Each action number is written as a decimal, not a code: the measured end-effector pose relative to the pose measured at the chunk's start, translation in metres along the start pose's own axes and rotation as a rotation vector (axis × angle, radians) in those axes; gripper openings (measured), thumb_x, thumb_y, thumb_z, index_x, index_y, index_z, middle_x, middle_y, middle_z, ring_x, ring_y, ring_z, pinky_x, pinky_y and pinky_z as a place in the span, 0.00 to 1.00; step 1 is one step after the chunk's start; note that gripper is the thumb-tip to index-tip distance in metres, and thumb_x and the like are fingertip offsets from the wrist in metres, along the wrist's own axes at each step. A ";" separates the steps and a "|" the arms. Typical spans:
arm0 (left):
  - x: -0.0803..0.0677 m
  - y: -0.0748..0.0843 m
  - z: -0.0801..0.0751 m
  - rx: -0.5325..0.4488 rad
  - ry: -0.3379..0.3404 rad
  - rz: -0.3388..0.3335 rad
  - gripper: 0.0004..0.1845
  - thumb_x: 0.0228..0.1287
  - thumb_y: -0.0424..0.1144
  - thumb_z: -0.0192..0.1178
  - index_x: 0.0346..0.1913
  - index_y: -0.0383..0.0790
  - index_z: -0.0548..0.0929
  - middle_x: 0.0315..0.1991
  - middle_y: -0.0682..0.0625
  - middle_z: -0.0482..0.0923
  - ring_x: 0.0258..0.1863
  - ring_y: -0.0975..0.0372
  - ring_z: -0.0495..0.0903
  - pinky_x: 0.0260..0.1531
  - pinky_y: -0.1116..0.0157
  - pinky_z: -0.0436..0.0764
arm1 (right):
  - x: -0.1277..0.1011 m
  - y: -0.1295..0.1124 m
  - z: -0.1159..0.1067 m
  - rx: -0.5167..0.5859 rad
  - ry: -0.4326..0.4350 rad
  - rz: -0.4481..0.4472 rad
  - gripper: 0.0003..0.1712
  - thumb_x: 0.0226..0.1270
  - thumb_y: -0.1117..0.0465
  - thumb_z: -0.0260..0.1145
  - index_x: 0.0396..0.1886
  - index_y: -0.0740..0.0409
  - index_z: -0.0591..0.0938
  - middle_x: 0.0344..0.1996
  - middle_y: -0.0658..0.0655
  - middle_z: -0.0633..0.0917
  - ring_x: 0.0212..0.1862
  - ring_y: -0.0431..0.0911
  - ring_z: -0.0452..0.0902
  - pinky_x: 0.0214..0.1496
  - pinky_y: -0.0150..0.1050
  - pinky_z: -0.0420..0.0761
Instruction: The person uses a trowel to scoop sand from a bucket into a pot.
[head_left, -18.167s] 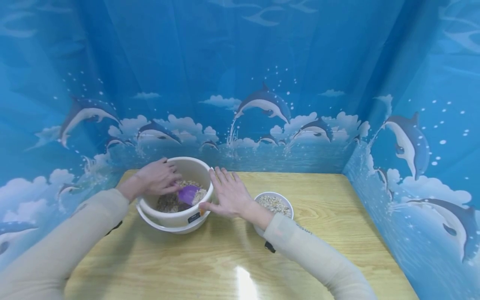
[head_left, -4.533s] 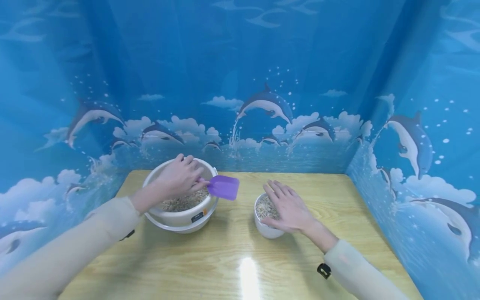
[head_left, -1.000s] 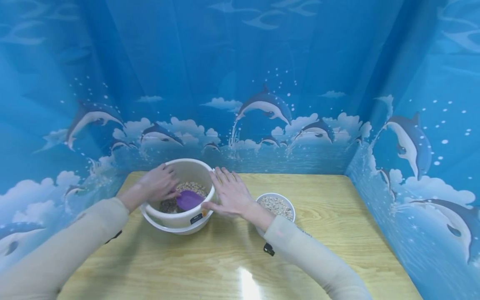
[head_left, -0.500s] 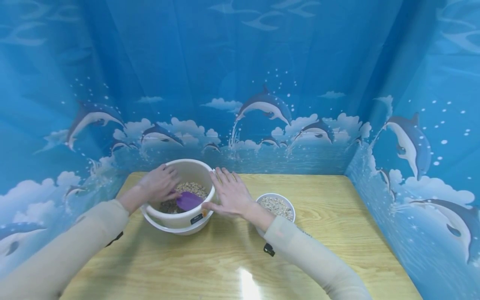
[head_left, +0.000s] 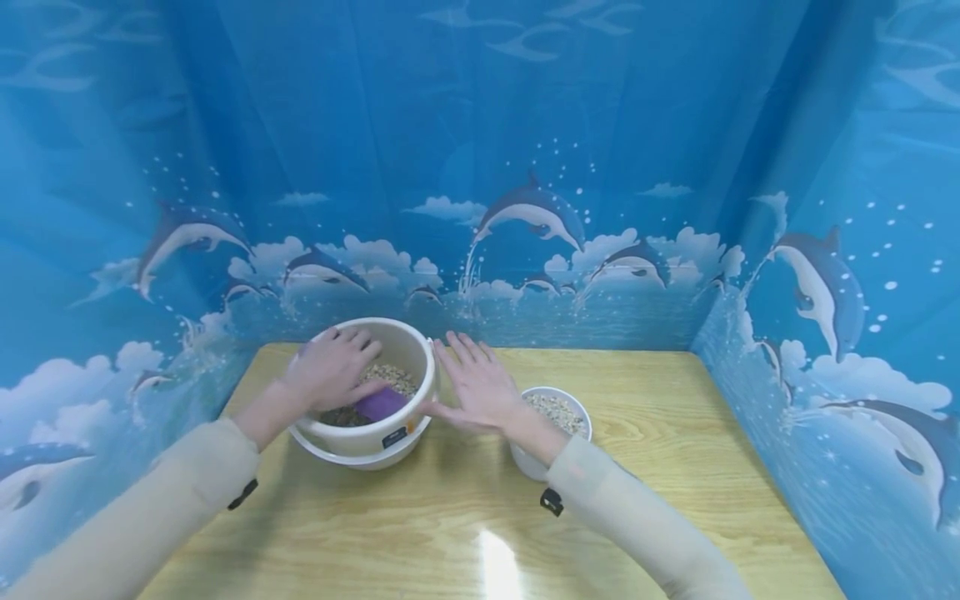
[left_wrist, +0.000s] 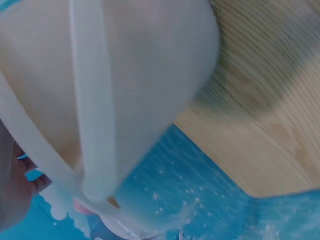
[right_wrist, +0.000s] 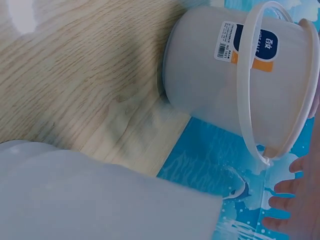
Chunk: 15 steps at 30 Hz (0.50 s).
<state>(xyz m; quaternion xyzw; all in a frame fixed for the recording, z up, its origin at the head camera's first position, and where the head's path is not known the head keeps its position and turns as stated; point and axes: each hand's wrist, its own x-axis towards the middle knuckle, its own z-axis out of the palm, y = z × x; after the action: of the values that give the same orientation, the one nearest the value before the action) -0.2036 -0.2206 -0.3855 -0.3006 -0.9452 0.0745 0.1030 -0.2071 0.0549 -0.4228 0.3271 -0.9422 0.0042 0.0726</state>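
At the table's back left stands a white plastic bucket [head_left: 429, 375], its handle [right_wrist: 246, 75] swung down, with a label [right_wrist: 250, 47] on its wall. Mixed small pebbles [head_left: 393, 379] lie inside. My left hand [head_left: 330, 371], over the bucket's mouth, grips a purple scoop [head_left: 381, 405] by its handle, which the hand hides. The scoop's blade is low in the bucket among the pebbles. Fingers straight and spread, my right hand [head_left: 480, 387] is at the bucket's right rim. Under the right forearm is a white tub [head_left: 527, 463] of similar pebbles [head_left: 555, 410], partly covered by the wrist.
The wooden table [head_left: 637, 467] carries the bucket and the tub. A blue curtain [head_left: 480, 108] printed with dolphins stands behind the table and at both sides. Each wrist wears a small black device [head_left: 551, 502].
In the last half second my left hand has moved right over the bucket with the scoop, covering more of its blade. My right hand has shifted slightly right. Earlier, the scoop was held above the bucket's rim.
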 end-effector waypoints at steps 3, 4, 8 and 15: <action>0.000 0.012 -0.003 -0.043 0.021 -0.035 0.36 0.73 0.68 0.58 0.62 0.37 0.81 0.58 0.37 0.83 0.62 0.42 0.81 0.66 0.40 0.77 | -0.006 0.005 -0.001 0.049 0.017 0.001 0.61 0.69 0.19 0.51 0.87 0.53 0.51 0.86 0.62 0.54 0.86 0.59 0.52 0.85 0.59 0.56; 0.000 0.016 -0.003 -0.061 0.033 -0.046 0.37 0.73 0.68 0.58 0.62 0.36 0.81 0.59 0.37 0.83 0.62 0.42 0.81 0.66 0.39 0.77 | -0.009 0.006 -0.001 0.061 0.028 -0.002 0.61 0.69 0.19 0.52 0.87 0.53 0.52 0.86 0.62 0.54 0.86 0.60 0.53 0.85 0.59 0.56; 0.000 0.031 -0.004 -0.100 0.051 -0.105 0.41 0.72 0.70 0.57 0.68 0.36 0.78 0.65 0.35 0.81 0.68 0.40 0.78 0.71 0.37 0.72 | -0.020 0.013 -0.001 0.095 0.050 -0.013 0.61 0.68 0.22 0.58 0.86 0.54 0.53 0.86 0.63 0.55 0.86 0.61 0.53 0.84 0.61 0.57; -0.002 0.050 -0.001 -0.134 0.090 -0.140 0.47 0.72 0.72 0.54 0.77 0.37 0.69 0.74 0.34 0.72 0.75 0.38 0.71 0.74 0.35 0.68 | -0.039 0.025 0.000 0.093 0.075 -0.031 0.65 0.65 0.11 0.33 0.87 0.52 0.51 0.86 0.62 0.55 0.85 0.62 0.53 0.84 0.63 0.58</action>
<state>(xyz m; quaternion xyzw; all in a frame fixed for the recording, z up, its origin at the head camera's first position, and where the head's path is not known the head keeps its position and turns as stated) -0.1739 -0.1814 -0.3951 -0.2432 -0.9612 -0.0098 0.1301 -0.1920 0.0987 -0.4271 0.3444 -0.9324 0.0590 0.0926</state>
